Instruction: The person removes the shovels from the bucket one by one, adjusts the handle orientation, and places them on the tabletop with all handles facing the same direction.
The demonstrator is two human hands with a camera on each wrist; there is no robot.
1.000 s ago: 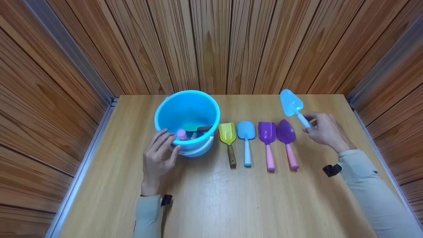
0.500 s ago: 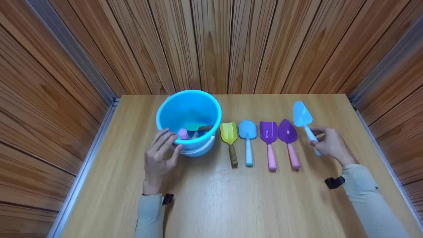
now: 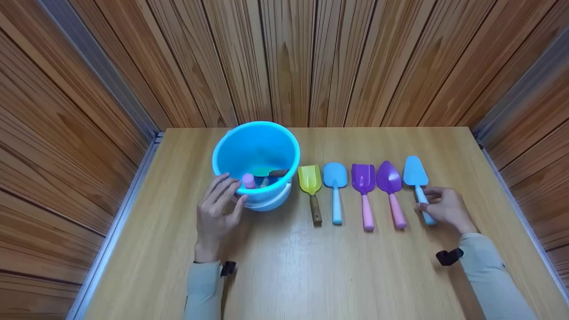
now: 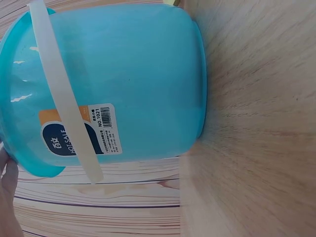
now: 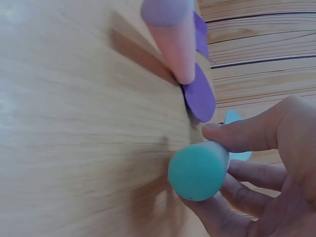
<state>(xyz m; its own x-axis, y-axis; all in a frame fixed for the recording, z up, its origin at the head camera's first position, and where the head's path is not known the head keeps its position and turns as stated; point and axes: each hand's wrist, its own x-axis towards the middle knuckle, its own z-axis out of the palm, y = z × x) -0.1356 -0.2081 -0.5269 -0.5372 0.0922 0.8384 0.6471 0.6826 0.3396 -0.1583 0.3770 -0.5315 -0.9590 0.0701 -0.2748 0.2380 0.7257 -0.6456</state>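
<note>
At the table's right, the right hand (image 3: 446,209) pinches the handle of a light blue toy trowel (image 3: 415,172) between thumb and fingers. The trowel's blade points to the back wall. Up close in the right wrist view, its round handle end (image 5: 196,172) faces the camera. On the left, the left hand (image 3: 218,218) holds the near-left rim of a blue bucket (image 3: 266,149), fingers over the rim and thumb outside. Inside the bucket are a pink handle (image 3: 249,181), a green piece and a brown handle. The bucket's labelled side (image 4: 128,64) fills much of the left wrist view.
Between bucket and right hand lie, in a row, a yellow shovel (image 3: 310,178), a blue shovel (image 3: 335,174), a purple shovel (image 3: 363,178) and a purple trowel (image 3: 389,177). Wood-panelled walls (image 3: 289,66) border the table (image 3: 311,275). The bucket's white handle (image 3: 282,195) hangs down.
The right hand has brought the light blue trowel down toward the near side, from above the table to beside the purple trowel, its blade turning straighter. The left hand stays at the bucket rim.
</note>
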